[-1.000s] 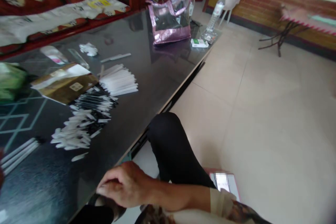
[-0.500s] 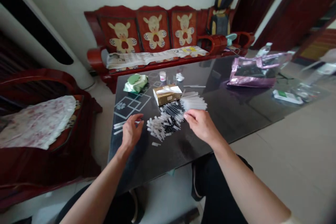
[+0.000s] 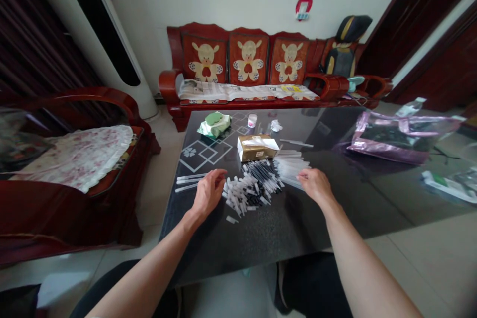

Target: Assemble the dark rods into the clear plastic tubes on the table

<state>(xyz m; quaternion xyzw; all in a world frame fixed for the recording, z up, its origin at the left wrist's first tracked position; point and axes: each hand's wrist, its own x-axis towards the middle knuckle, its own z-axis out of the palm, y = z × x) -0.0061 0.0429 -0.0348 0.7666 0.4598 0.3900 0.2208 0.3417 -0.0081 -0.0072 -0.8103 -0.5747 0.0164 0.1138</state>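
Observation:
My left hand point(image 3: 210, 190) is at the left edge of a heap of white pen caps point(image 3: 238, 193), its thumb and forefinger curved with a gap between them. At the right, my right hand point(image 3: 316, 185) pinches the near end of a translucent pen barrel at the edge of a stack of pen barrels point(image 3: 289, 166). Between the caps and that stack lies a pile of thin black-and-clear pen refills point(image 3: 261, 173). Several finished-looking white sticks point(image 3: 186, 188) lie left of my left hand, partly behind it. A single cap point(image 3: 231, 219) lies apart, nearer me.
Behind the piles stands a gold tissue box point(image 3: 257, 151). Farther back on the dark table point(image 3: 238, 248) are a green wipes pack point(image 3: 214, 125), a small white cup point(image 3: 252, 120) and crumpled tissue point(image 3: 276, 125). A pink-edged clear bag point(image 3: 391, 141) sits at the right.
The camera view has turned, shifting the scene right and down. My left hand has come closer to the caps. My right hand has moved from the refills' side to the barrels' right side.

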